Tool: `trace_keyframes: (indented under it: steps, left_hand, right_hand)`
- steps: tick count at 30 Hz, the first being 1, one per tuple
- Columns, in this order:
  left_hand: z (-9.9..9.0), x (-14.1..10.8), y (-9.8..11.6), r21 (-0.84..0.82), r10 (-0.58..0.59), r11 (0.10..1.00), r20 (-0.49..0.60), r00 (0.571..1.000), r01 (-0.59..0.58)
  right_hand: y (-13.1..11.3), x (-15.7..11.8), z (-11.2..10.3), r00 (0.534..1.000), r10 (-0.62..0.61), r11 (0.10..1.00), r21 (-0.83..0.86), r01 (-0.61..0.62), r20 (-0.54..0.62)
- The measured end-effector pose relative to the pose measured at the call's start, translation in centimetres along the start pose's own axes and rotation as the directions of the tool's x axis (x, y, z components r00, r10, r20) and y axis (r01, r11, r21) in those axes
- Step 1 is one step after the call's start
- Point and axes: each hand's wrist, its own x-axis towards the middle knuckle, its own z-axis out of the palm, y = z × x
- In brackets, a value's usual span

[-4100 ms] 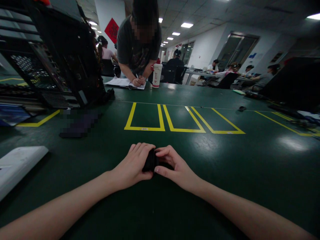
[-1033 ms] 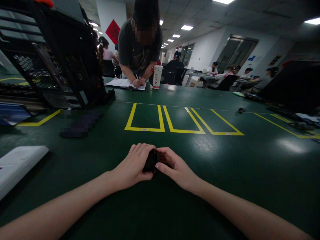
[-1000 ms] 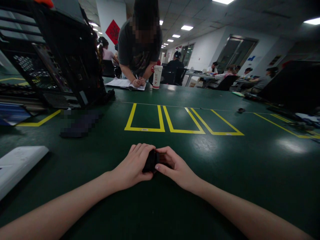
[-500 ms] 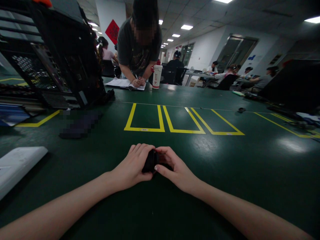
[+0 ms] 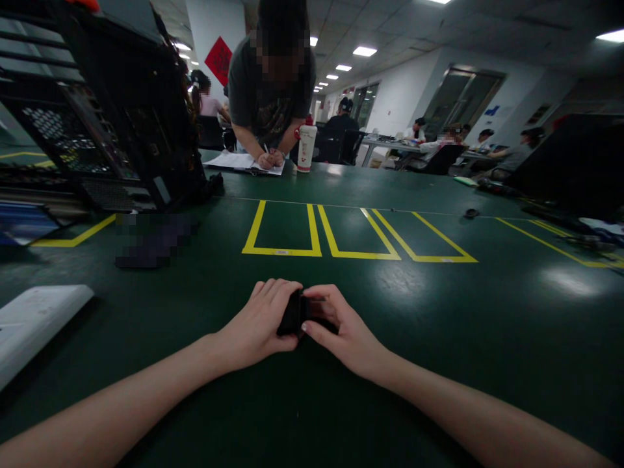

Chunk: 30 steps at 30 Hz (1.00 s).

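A small black object (image 5: 291, 316) rests at the near middle of the dark green table (image 5: 302, 416), between my two hands. My left hand (image 5: 266, 316) is wrapped round its left side, fingers over the top and thumb low at the near edge. From the right, my right hand (image 5: 336, 325) holds the object's other side with curved fingers and thumb tip. The object's underside and far side are hidden. Beyond the hands, yellow tape (image 5: 281, 252) marks several outlines on the table.
A black open-frame computer case (image 5: 146, 130) stands at the left, with a white box (image 5: 39, 318) nearer. Across the table a person (image 5: 270, 97) leans over papers (image 5: 234, 160) beside a white cup (image 5: 307, 148). A dark monitor-like shape (image 5: 575, 162) is at right.
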Motion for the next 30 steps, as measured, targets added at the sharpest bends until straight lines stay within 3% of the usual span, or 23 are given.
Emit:
trace_keyframes:
  steps: [9, 16, 21, 24, 30]
  left_hand:
    - [-0.1, 0.0, 0.0, -0.006, -0.014, 1.0, 0.013, 1.0, 0.014]
    - [-0.1, 0.0, 0.0, -0.012, -0.015, 1.0, -0.007, 1.0, 0.015]
    - [0.0, 0.0, -0.1, -0.003, -0.022, 1.0, -0.004, 1.0, 0.022]
    - [-0.3, -0.1, 0.1, -0.002, -0.005, 1.0, 0.02, 1.0, 0.005]
    - [-0.6, -0.3, 0.3, 0.022, 0.023, 0.999, 0.029, 0.999, -0.023]
  right_hand:
    - [0.4, -0.1, 0.2, 0.998, -0.038, 0.999, -0.011, 0.038, -0.039]
    - [0.7, -0.1, -0.5, 0.968, 0.144, 0.984, 0.135, -0.118, -0.204]
    - [0.4, 0.4, -0.2, 0.987, 0.157, 0.968, 0.203, -0.148, -0.03]
    - [0.2, 0.7, 0.2, 0.986, 0.145, 0.977, 0.17, -0.129, -0.086]
    - [-0.4, 0.9, 0.1, 0.969, 0.248, 0.927, 0.292, -0.234, -0.01]
